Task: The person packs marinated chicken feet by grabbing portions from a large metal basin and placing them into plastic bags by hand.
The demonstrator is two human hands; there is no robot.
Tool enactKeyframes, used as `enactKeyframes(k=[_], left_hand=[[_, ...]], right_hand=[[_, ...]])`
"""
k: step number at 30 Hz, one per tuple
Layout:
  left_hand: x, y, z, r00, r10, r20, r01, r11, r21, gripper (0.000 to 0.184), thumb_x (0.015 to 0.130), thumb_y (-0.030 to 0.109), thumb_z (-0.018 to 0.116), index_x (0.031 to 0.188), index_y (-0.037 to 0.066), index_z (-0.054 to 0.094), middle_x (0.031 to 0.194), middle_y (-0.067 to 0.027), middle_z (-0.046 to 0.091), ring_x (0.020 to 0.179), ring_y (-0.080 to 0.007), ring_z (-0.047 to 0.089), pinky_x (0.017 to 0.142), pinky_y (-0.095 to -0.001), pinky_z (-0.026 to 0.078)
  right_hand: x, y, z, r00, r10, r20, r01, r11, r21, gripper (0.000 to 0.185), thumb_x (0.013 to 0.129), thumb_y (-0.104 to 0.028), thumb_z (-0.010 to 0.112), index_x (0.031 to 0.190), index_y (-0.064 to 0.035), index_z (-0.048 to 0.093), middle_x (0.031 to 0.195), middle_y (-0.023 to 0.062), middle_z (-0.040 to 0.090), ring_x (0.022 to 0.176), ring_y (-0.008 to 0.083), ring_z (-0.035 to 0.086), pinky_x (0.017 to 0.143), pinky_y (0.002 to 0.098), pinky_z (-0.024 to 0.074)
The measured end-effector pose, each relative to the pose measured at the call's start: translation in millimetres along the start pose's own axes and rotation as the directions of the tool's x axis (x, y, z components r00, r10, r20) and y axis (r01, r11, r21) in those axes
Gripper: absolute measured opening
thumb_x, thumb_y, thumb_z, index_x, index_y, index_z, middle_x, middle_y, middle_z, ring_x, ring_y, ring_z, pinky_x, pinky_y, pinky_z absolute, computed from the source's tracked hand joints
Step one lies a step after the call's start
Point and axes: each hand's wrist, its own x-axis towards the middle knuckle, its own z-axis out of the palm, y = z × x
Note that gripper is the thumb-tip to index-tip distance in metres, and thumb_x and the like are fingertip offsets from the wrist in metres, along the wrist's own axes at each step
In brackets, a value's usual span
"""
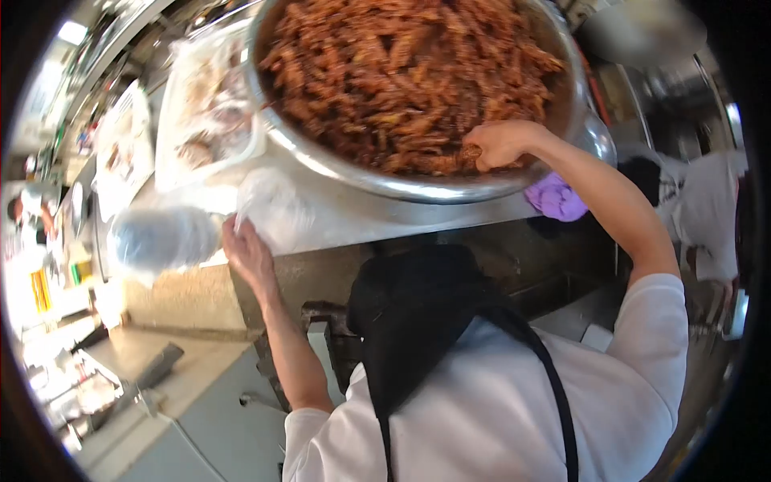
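Inside the steel bowl (385, 186), right fingers (482, 138) curl closed around reddish food (401, 88).

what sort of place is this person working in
Most likely a commercial or catering kitchen: a very large metal bowl is heaped with reddish-brown food, a white plastic tub stands beside it, and the person wears a black apron.
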Motion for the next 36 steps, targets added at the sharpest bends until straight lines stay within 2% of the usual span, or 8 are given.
enactKeyframes(k=[12, 13, 14, 19, 22, 29, 33, 36], left_hand=[[-14.0, 46.5, -27.4, 0.988, -0.133, -0.079, 0.114, 0.972, -0.206, 0.026, 0.094, 0.016, 0.051, 0.104, -0.007, 0.055, 0.076, -0.0127, 0.055, 0.066, -0.0158, 0.050, 0.061, -0.0329, 0.044], [-18.7, 50.8, -33.6, 0.985, -0.172, -0.034, 0.161, 0.966, -0.201, 0.026, 0.093, 0.016, 0.051, 0.105, -0.007, 0.055, 0.076, -0.0137, 0.056, 0.066, -0.0161, 0.051, 0.062, -0.0333, 0.044], [-17.7, 52.8, -38.2, 0.978, -0.207, 0.010, 0.205, 0.960, -0.193, 0.027, 0.093, 0.015, 0.051, 0.106, -0.008, 0.055, 0.076, -0.0147, 0.057, 0.067, -0.0164, 0.052, 0.062, -0.0336, 0.044], [34.1, 4.4, -56.1, 0.980, -0.171, -0.100, 0.145, 0.964, -0.222, 0.027, 0.092, 0.013, 0.050, 0.101, -0.009, 0.061, 0.075, -0.0133, 0.061, 0.062, -0.0136, 0.055, 0.059, -0.0296, 0.045], [45.8, 3.3, -69.3, 0.971, -0.226, 0.082, 0.240, 0.888, -0.391, 0.034, 0.090, 0.018, 0.056, 0.112, -0.008, 0.057, 0.080, -0.0107, 0.061, 0.073, -0.0117, 0.056, 0.066, -0.0284, 0.044], [-15.6, -36.9, -31.0, 0.931, 0.272, -0.244, -0.312, 0.939, -0.144, 0.062, 0.083, 0.026, 0.071, 0.129, -0.007, 0.044, 0.097, -0.0126, 0.064, 0.089, -0.0239, 0.059, 0.081, -0.0367, 0.046], [-27.7, -66.9, 6.1, 0.954, 0.044, 0.296, 0.136, 0.816, -0.562, 0.045, 0.083, 0.024, 0.070, 0.112, -0.009, 0.058, 0.103, -0.0179, 0.067, 0.097, -0.0321, 0.062, 0.086, -0.0422, 0.046], [-30.2, -74.0, 15.1, 0.989, -0.006, 0.151, 0.048, 0.961, -0.271, 0.033, 0.084, 0.020, 0.067, 0.101, -0.008, 0.063, 0.098, -0.0196, 0.068, 0.095, -0.0328, 0.063, 0.085, -0.0413, 0.047]], right_hand=[[110.9, -263.9, 24.7, 0.868, -0.488, 0.088, 0.006, 0.187, 0.982, 0.024, 0.081, -0.025, 0.065, 0.087, -0.0017, 0.064, 0.078, 0.0101, 0.064, 0.059, 0.0184, 0.060, 0.044, 0.0362, 0.0479], [207.1, -274.3, 63.6, 0.551, -0.832, 0.072, -0.172, -0.029, 0.985, 0.021, 0.083, -0.024, 0.062, 0.087, -0.0036, 0.065, 0.080, 0.0106, 0.065, 0.065, 0.0219, 0.062, 0.050, 0.0409, 0.0493], [199.1, -305.0, 60.0, 0.890, -0.454, -0.034, -0.011, -0.096, 0.995, 0.021, 0.084, -0.024, 0.060, 0.086, -0.0032, 0.065, 0.081, 0.0101, 0.066, 0.069, 0.0255, 0.063, 0.058, 0.0422, 0.0500], [163.5, -310.8, 8.9, 0.858, -0.492, -0.145, 0.501, 0.744, 0.442, 0.016, 0.080, -0.016, 0.058, 0.083, -0.0035, 0.067, 0.084, 0.0109, 0.069, 0.070, 0.0239, 0.065, 0.061, 0.0373, 0.0492], [133.9, -306.5, -3.6, 0.792, -0.557, -0.249, 0.586, 0.808, 0.059, 0.015, 0.079, -0.015, 0.059, 0.081, -0.0027, 0.068, 0.073, 0.0099, 0.068, 0.063, 0.0217, 0.063, 0.057, 0.0371, 0.0482], [121.8, -328.6, -16.0, 0.754, -0.540, -0.374, 0.578, 0.275, 0.769, 0.018, 0.086, -0.015, 0.055, 0.081, -0.0014, 0.066, 0.079, 0.0088, 0.064, 0.074, 0.0173, 0.059, 0.062, 0.0365, 0.0518], [113.9, -361.5, -64.7, 0.796, -0.435, -0.420, 0.483, 0.039, 0.875, 0.018, 0.089, -0.014, 0.054, 0.082, -0.0015, 0.064, 0.084, 0.0093, 0.062, 0.081, 0.0179, 0.058, 0.070, 0.0413, 0.0531], [120.7, -381.0, -121.4, 0.729, -0.353, -0.586, 0.552, -0.202, 0.809, 0.011, 0.079, -0.007, 0.064, 0.080, 0.0039, 0.064, 0.078, 0.0134, 0.062, 0.069, 0.0238, 0.060, 0.059, 0.0438, 0.0549]])
